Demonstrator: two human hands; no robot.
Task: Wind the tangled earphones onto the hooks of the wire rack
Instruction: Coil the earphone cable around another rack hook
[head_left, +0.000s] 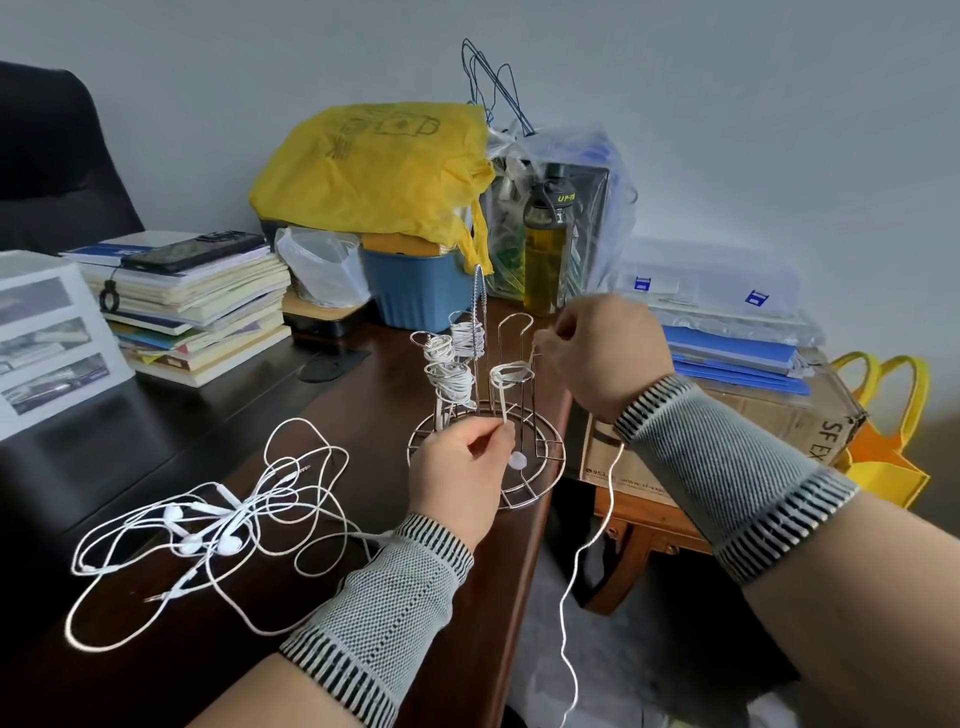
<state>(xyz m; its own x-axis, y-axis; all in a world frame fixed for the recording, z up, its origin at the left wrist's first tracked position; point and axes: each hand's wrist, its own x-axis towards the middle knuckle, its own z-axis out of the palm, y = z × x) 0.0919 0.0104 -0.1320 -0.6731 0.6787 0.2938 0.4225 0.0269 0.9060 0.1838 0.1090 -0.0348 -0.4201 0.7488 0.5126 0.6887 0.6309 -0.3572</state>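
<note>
Rack (485, 452) is standing on the dark table (322, 426), near its right edge, with a round wire base and upright hooks. Three hooks on its left side are already carrying wound white cord (451, 371); a fourth hook (511, 371) is wearing a few turns. Left hand (460, 480) is sitting at the rack base, fingers curled, grip pinching a cord end between thumb and forefinger; a white earbud (518, 460) is showing just beside the fingertips. Right hand (605, 356) is hovering just right of the fourth hook, fingers curled, grip pinching the same cord near the hook top. Loose cord (582, 571) is hanging from under the right wrist, off the table edge. Tangled earphones (208, 525) are lying on the table left of the left forearm, well apart from the rack. Both wrists are wearing knit bands. Books (197, 306), yellow bag (374, 166), bottle (545, 249) are sitting behind.
</note>
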